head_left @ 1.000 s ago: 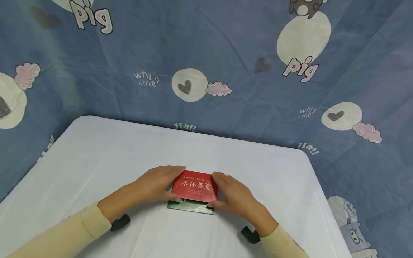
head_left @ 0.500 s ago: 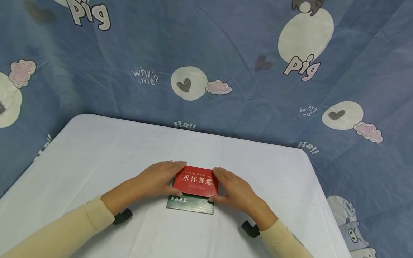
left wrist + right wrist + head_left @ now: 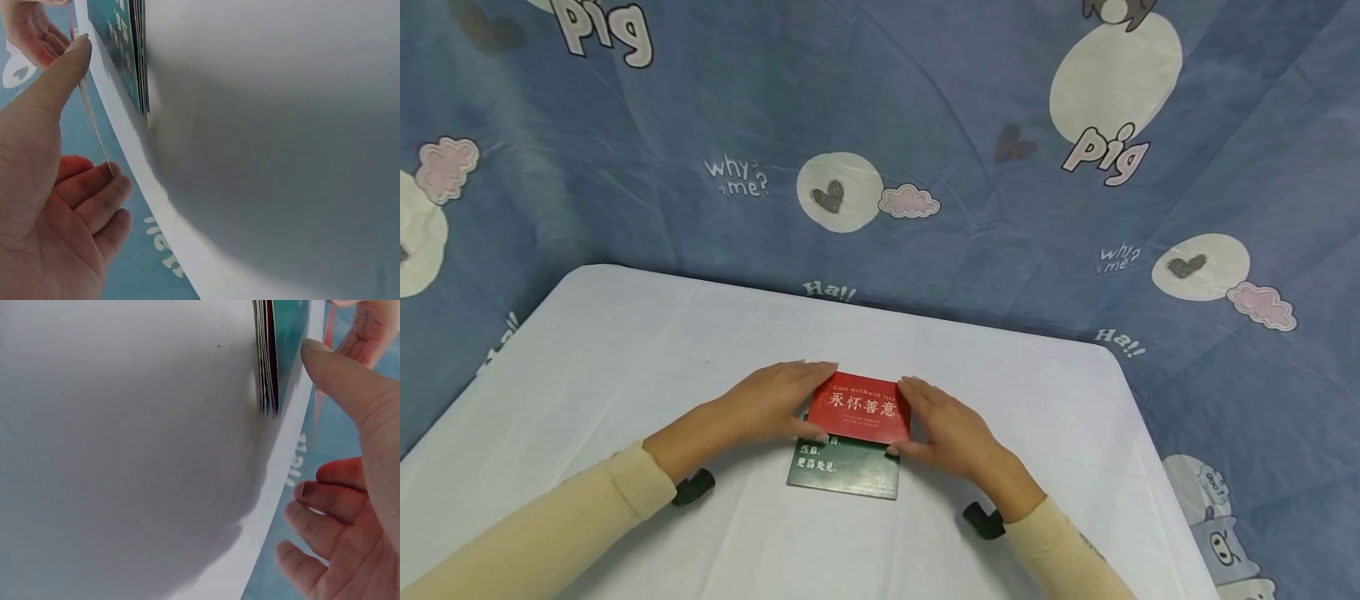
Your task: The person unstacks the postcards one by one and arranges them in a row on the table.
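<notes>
A red card [image 3: 859, 408] with white lettering is held at its two short sides by both hands, in the head view. My left hand [image 3: 767, 407] pinches its left side, thumb at the near edge and fingers at the far corner. On the opposite side my right hand [image 3: 951, 433] grips it the same way. Beneath and nearer to me lies a green card [image 3: 844, 468] with white writing, partly covered by the red one. Both wrist views show that green card on top of a small stack of cards [image 3: 267, 369], with the red card raised above it.
A white-covered table [image 3: 700, 350] bears the stack. Behind and around it hangs a blue printed cloth [image 3: 925, 100]. Dark wrist-worn pieces [image 3: 694, 487] show beneath both wrists.
Both hands have carried the red card away from me, toward the far side of the table. More of the green card's face and writing now shows.
</notes>
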{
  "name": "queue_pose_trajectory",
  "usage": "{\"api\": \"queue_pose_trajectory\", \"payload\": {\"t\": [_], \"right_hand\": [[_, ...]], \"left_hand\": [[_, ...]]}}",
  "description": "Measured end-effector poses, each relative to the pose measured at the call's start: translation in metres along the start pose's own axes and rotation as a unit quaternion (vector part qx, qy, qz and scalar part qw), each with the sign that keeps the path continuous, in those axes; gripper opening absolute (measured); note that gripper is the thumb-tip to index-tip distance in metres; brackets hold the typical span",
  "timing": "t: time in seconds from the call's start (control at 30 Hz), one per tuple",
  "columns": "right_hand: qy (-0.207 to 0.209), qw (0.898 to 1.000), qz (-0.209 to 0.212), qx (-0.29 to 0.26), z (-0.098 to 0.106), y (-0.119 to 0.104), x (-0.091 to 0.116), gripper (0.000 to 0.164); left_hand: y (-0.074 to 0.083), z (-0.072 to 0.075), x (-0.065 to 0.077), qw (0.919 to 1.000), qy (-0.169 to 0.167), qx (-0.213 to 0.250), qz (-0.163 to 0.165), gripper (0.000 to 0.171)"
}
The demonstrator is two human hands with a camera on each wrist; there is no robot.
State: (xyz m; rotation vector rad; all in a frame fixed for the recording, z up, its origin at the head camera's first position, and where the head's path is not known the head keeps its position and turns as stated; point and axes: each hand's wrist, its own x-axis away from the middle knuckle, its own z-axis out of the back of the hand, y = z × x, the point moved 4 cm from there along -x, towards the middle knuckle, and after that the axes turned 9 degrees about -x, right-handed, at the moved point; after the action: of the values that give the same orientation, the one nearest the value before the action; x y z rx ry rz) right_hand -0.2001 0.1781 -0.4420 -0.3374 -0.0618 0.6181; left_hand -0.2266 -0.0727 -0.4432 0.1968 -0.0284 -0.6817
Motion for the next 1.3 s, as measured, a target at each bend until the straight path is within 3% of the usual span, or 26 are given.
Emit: {"api": "queue_pose_trajectory", "payload": {"t": [1.3], "right_hand": [[-0.017,0.999,-0.026,-0.025,0.001,0.031,-0.039,0.091]], "left_hand": [[-0.029,-0.007,-0.034,0.9999,-0.003,0.008,0.008,0.101]]}}
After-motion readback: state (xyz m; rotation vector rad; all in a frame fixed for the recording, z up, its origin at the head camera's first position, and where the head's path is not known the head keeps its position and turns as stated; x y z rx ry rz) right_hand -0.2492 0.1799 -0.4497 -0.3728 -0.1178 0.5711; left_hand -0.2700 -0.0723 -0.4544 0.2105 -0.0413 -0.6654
